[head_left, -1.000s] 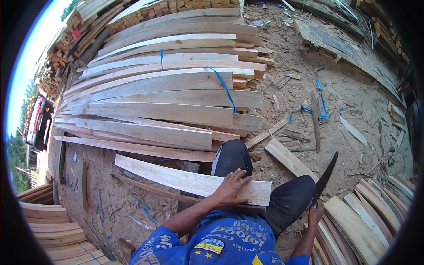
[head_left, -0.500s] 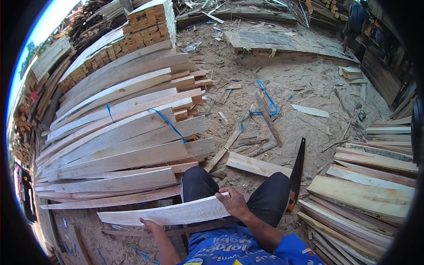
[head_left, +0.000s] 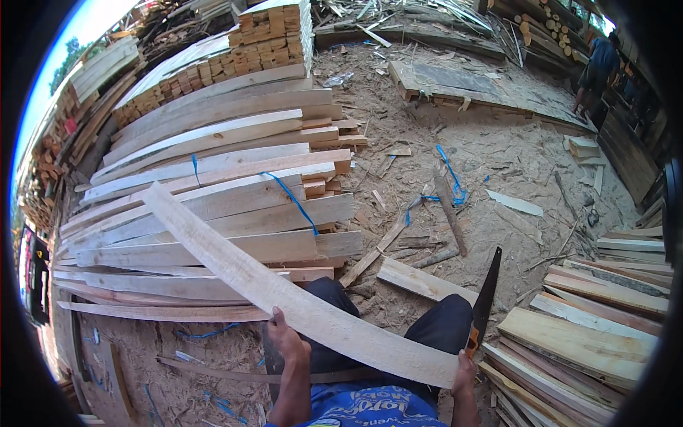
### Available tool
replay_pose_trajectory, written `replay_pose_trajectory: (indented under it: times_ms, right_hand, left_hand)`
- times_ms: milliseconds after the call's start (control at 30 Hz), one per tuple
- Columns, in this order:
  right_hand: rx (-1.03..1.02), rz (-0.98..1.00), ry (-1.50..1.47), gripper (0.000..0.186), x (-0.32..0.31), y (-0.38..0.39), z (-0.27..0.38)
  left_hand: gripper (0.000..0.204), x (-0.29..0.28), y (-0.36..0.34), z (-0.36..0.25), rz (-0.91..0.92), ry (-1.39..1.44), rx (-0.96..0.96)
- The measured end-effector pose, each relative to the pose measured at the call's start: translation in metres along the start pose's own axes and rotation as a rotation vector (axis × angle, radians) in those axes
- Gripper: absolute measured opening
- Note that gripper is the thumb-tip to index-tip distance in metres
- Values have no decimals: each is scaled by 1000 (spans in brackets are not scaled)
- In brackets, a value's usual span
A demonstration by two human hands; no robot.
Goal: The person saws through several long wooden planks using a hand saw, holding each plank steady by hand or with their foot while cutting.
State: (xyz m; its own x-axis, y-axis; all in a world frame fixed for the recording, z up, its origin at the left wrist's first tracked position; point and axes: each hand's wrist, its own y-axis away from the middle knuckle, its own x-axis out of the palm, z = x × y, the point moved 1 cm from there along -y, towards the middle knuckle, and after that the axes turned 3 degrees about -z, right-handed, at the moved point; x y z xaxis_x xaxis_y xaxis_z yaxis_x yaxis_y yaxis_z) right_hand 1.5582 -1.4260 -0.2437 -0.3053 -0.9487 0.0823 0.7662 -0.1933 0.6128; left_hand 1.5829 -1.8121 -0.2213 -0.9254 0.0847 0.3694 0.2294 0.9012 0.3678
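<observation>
Pale plank point(head_left: 306, 292) is grasped in both hands: the left hand point(head_left: 288, 340) closes on its lower edge left of centre in the frame, thumb up and fingers partly hidden, while the right hand point(head_left: 464, 373) grips its near end at lower right. From there it slants across the thighs to its free end at centre left, above the stacked boards point(head_left: 284, 244). It looks thin and broad, so probably light for its length and stiff, though likely to swing at the far end; its bend may be the lens. The rough-sawn face should grip well rather than slip, but edges might splinter. Holding both edges, hands well apart, seems the steadiest. Just beyond the right hand stands a saw point(head_left: 487, 299); more boards point(head_left: 580, 338) lie at lower right.
</observation>
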Motion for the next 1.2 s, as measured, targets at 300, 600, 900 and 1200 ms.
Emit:
replay_pose_trajectory:
  times_ms: [300,600,900,1200]
  right_hand:
    - [97,-137,-176,57,37,-9,-34]
    - [-40,73,-113,61,345,-209,186]
    - [-940,527,1292,71,500,-174,5]
    - [-709,440,1111,22,600,-154,100]
  left_hand:
    - [35,185,47,28,707,-169,149]
    - [25,102,38,35,1045,-703,48]
    - [23,1,-20,55,846,-861,44]
    - [21,-7,-28,75,687,-574,106]
